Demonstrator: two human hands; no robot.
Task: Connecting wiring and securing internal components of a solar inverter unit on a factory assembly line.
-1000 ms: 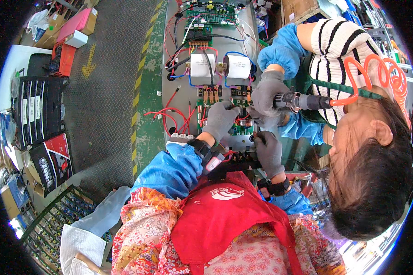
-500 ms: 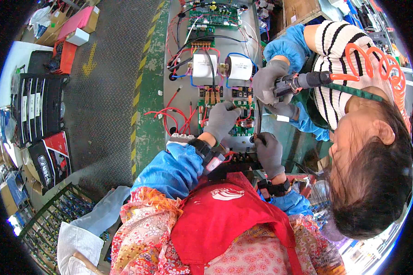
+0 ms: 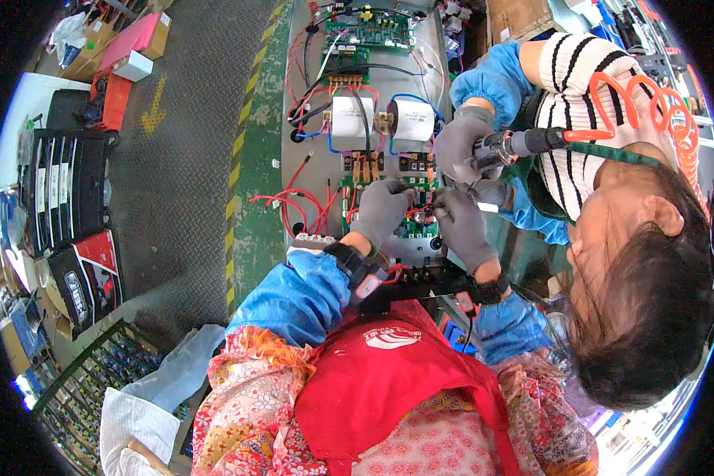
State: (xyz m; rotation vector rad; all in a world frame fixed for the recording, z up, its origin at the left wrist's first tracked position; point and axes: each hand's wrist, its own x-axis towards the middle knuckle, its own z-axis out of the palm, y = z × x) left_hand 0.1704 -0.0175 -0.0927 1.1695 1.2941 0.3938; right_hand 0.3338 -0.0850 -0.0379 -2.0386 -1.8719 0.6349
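Note:
In grey gloves, both my hands work over a green circuit board [image 3: 422, 228] with red wires, set in a long grey metal chassis [image 3: 305, 163]. My left hand [image 3: 381, 211] lies over the board's left part, its fingertips closed together near the upper edge. At the board's right side my right hand [image 3: 462, 228] has its fingers bent and pressed together. What either hand pinches is hidden. Just above sit black terminal blocks [image 3: 416, 162] with copper bars [image 3: 366, 170] beside them. Two white cylindrical capacitors [image 3: 412, 120] lie farther up the chassis.
On the right a co-worker's gloved hand [image 3: 464, 143] holds a pneumatic screwdriver [image 3: 496, 151] close to my right hand, its orange coiled hose [image 3: 611, 99] trailing away. Loose red wires [image 3: 301, 205] spread left of the board. Another green board [image 3: 373, 33] sits at the far end.
My right hand has moved up and away from me, from the chassis's near edge to the circuit board's right side. My left hand stays nearly in place.

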